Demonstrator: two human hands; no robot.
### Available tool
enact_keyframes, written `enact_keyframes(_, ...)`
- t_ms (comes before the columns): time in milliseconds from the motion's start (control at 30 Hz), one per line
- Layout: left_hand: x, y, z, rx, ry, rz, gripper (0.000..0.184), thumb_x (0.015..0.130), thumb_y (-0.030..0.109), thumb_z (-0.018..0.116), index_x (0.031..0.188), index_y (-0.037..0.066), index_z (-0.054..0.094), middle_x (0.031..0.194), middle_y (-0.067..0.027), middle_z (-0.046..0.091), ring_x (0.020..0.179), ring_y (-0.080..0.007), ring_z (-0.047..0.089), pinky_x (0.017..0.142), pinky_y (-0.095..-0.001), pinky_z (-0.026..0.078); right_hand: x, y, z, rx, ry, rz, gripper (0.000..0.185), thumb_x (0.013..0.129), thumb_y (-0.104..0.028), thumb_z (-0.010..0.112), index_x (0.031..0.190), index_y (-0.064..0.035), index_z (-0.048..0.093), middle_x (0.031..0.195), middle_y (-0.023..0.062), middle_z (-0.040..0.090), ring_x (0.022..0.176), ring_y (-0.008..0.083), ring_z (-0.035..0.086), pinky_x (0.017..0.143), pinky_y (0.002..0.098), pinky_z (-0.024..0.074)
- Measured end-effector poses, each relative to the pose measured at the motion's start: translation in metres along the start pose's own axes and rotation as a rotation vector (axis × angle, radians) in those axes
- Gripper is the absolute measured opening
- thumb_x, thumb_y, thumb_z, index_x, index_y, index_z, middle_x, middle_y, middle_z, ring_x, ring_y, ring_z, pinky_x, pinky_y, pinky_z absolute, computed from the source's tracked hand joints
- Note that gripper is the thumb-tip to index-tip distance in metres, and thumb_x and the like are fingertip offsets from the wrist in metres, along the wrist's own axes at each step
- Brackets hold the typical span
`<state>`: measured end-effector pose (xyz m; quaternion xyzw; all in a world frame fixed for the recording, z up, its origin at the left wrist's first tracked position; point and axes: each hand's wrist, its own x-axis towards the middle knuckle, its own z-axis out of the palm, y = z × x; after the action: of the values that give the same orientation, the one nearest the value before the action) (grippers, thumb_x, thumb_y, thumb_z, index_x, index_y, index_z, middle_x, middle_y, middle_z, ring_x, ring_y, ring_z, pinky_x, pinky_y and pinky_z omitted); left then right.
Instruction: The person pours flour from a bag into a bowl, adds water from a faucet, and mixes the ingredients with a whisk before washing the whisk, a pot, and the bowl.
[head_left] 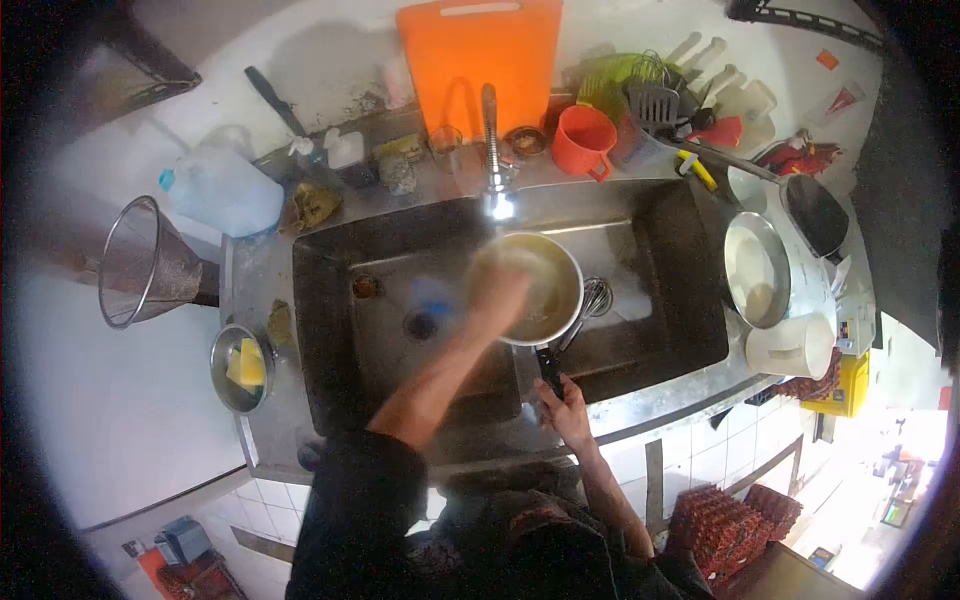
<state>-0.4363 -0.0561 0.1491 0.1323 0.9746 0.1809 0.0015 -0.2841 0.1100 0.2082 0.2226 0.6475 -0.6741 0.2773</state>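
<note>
A saucepan [548, 290] with a pale rim and black handle is held over the double sink, below the faucet [492, 150]. My right hand [566, 410] is closed around the handle. My left hand [505, 295] reaches into the saucepan at its left side; motion blur hides its fingers and anything in them. A wire whisk [595, 300] lies in the right basin, just beside the saucepan.
The sink [640, 370] has two basins. Behind it stand an orange cutting board [480, 70], a red mug [583, 142] and several utensils. A metal bowl with yellow sponges [246, 365] sits left; a metal pan [756, 270] and white pitcher [790, 347] are right.
</note>
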Motion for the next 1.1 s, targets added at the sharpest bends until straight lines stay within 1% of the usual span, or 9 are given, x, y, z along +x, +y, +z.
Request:
enact_keyframes(100, -0.007, -0.021, 0.015, -0.06, 0.144, 0.267, 0.033, 0.078, 0.003, 0.059, 0.11, 0.003, 0.058, 0.086, -0.0206, 0.062, 0.074, -0.0331, 0.063, 0.065, -0.0388, 0.055, 0.004, 0.011, -0.009, 0.021, -0.118, -0.034, 0.037, 0.087, -0.029, 0.06, 0.11, -0.0009, 0.052, 0.067, 0.0004, 0.053, 0.051, 0.0082, 0.046, 0.043, 0.0249, 0.037)
enact_keyframes(233, 0.01, -0.011, 0.011, -0.312, -0.325, -0.441, 0.043, 0.071, 0.003, 0.065, 0.112, 0.0, 0.055, 0.096, -0.021, 0.06, 0.084, -0.0347, 0.062, 0.075, -0.0434, 0.053, 0.0, 0.003, -0.001, 0.021, -0.085, -0.101, 0.025, 0.089, -0.029, 0.059, 0.083, -0.0088, 0.046, 0.054, -0.0039, 0.039, 0.043, 0.0067, 0.039, 0.04, 0.026, 0.0345)
enact_keyframes(367, 0.008, -0.008, 0.014, 0.098, 0.304, 0.358, 0.031, 0.078, 0.008, 0.059, 0.108, -0.001, 0.054, 0.076, -0.0187, 0.06, 0.075, -0.0333, 0.063, 0.073, -0.0454, 0.052, 0.004, 0.001, 0.001, 0.011, -0.096, -0.05, 0.025, 0.089, -0.029, 0.059, 0.084, -0.0085, 0.046, 0.055, -0.0033, 0.039, 0.045, 0.0074, 0.04, 0.041, 0.0265, 0.0349)
enact_keyframes(433, 0.021, -0.006, 0.009, -0.325, -0.158, -0.401, 0.035, 0.073, 0.001, 0.062, 0.106, 0.002, 0.055, 0.087, -0.0204, 0.059, 0.084, -0.0337, 0.062, 0.076, -0.0446, 0.052, 0.001, 0.001, 0.0, 0.021, -0.105, -0.013, 0.025, 0.089, -0.029, 0.059, 0.084, -0.0082, 0.046, 0.056, -0.0031, 0.039, 0.046, 0.0075, 0.04, 0.041, 0.0265, 0.0349)
enact_keyframes(600, 0.014, -0.005, 0.032, -0.02, 0.308, 0.355, 0.021, 0.083, 0.0, 0.049, 0.103, -0.003, 0.054, 0.09, -0.0222, 0.058, 0.079, -0.0322, 0.063, 0.067, -0.0426, 0.052, 0.005, 0.005, 0.0, -0.12, -0.059, -0.107, 0.024, 0.089, -0.029, 0.058, 0.087, -0.0079, 0.047, 0.058, -0.0034, 0.041, 0.045, 0.007, 0.039, 0.04, 0.0261, 0.0345)
enact_keyframes(700, 0.032, 0.003, 0.009, -0.535, -0.044, -0.529, 0.023, 0.08, -0.006, 0.051, 0.102, -0.004, 0.055, 0.095, -0.0244, 0.058, 0.086, -0.0363, 0.061, 0.074, -0.0471, 0.051, -0.011, -0.033, 0.01, 0.065, -0.047, -0.027, 0.024, 0.089, -0.028, 0.058, 0.088, -0.0071, 0.048, 0.057, -0.0031, 0.041, 0.044, 0.0068, 0.039, 0.04, 0.0253, 0.034)
enact_keyframes(767, 0.019, 0.004, 0.025, -0.125, -0.128, 0.131, 0.029, 0.083, 0.003, 0.052, 0.112, -0.001, 0.054, 0.1, -0.0254, 0.058, 0.093, -0.0318, 0.06, 0.085, -0.0474, 0.046, -0.009, -0.023, 0.004, 0.074, -0.094, -0.034, 0.024, 0.089, -0.028, 0.058, 0.088, -0.0067, 0.048, 0.056, -0.0033, 0.041, 0.044, 0.0066, 0.039, 0.04, 0.0248, 0.0337)
enact_keyframes(900, 0.028, 0.005, -0.002, -0.783, -0.202, -0.726, 0.038, 0.077, 0.004, 0.062, 0.113, 0.0, 0.053, 0.106, -0.0268, 0.055, 0.102, -0.0328, 0.057, 0.09, -0.0469, 0.044, 0.002, -0.007, 0.003, 0.107, -0.12, -0.034, 0.021, 0.09, -0.028, 0.057, 0.089, -0.0088, 0.048, 0.057, -0.0037, 0.041, 0.043, 0.0064, 0.037, 0.04, 0.0239, 0.0328)
enact_keyframes(1100, -0.016, 0.039, -0.059, -0.101, -0.03, -0.141, 0.041, 0.08, 0.012, 0.063, 0.115, -0.003, 0.049, 0.116, -0.0228, 0.051, 0.108, -0.0366, 0.05, 0.091, -0.0478, 0.041, 0.006, -0.005, 0.005, 0.101, -0.196, -0.055, 0.024, 0.091, -0.031, 0.055, 0.086, -0.0104, 0.045, 0.058, -0.0038, 0.044, 0.048, 0.0074, 0.041, 0.045, 0.0248, 0.0352)
